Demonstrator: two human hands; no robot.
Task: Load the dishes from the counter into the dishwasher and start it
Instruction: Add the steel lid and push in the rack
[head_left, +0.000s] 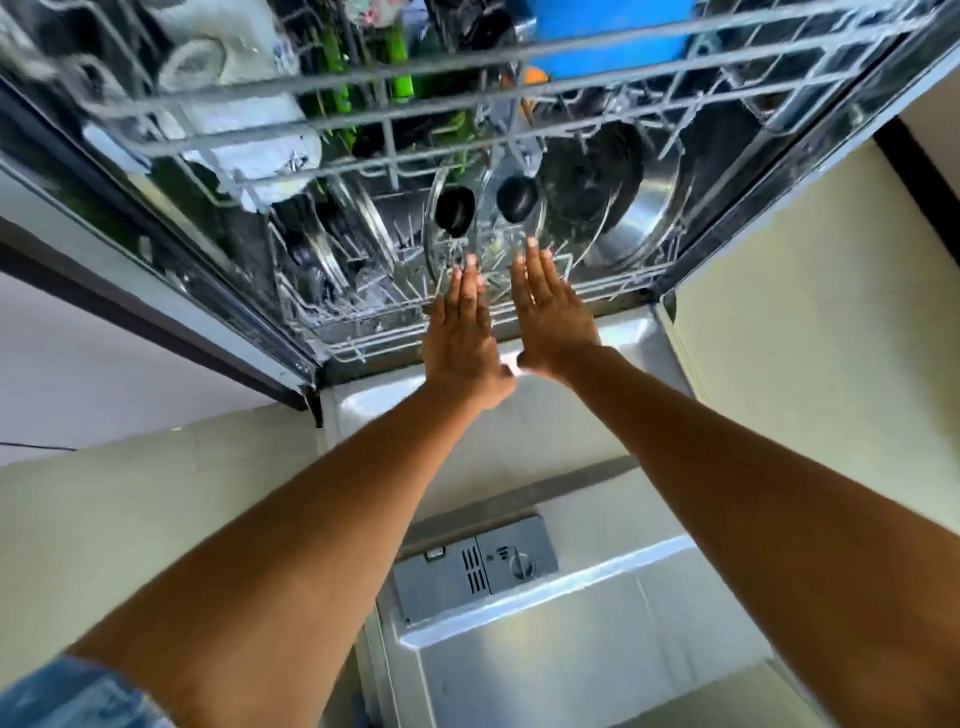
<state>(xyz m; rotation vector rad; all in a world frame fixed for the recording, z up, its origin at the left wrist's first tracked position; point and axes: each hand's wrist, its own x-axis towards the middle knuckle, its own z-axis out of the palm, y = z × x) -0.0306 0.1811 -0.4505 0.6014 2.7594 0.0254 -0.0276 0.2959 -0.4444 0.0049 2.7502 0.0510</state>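
The dishwasher stands open, its steel door (545, 623) folded down below me. Both arms reach forward to the lower rack (363, 332). My left hand (462, 332) and my right hand (550, 306) lie flat with straight fingers against the rack's front edge, side by side. Just past the fingertips stand glass pot lids with black knobs (455, 210), another knob (517, 199), and a steel pan (644, 208). The upper rack (467, 78) above holds a white mug (208, 62), green items (400, 78) and a blue container (608, 36).
A grey detergent dispenser (475, 564) sits in the inner door panel. Pale cabinet fronts (810, 312) flank the machine on both sides. A dark counter edge (130, 312) runs along the left.
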